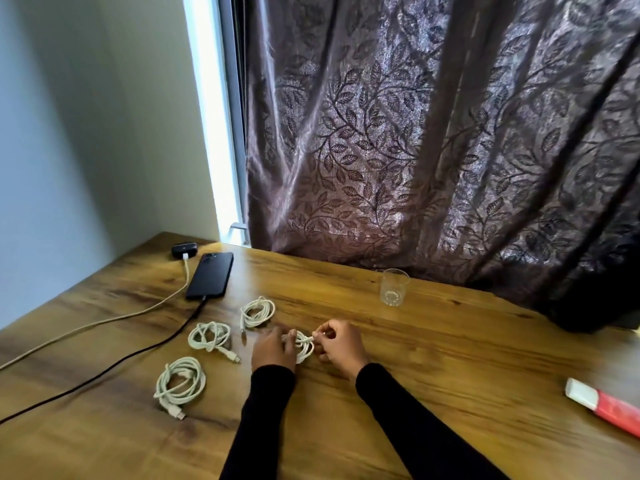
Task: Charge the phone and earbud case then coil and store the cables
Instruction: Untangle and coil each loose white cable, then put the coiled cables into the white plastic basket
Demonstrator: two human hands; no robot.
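- The white cable (304, 345) that is being coiled lies on the wooden table (433, 358), between the two hands, as a small bundle of loops.
- The right hand (341, 344) pinches a strand of it at the upper right side of the bundle, thumb and forefinger pressed together on the cable; I judge it is wrapping the loose end around the loops so that they do not open.
- The left hand (273, 348) lies with curled fingers on the left side of the bundle and holds it, probably to keep the loops together.
- Both forearms, in black sleeves, come from the near edge of the table and meet at the bundle.
- Left of the grip, three coiled white cables (209, 336) already lie apart from each other.
- Farther to the left, the black phone (210, 276) and the earbud case (184, 250) lie plugged in.
- Beyond the grip to the right stands an empty glass (394, 287); a red and white object (604, 407) lies far right.
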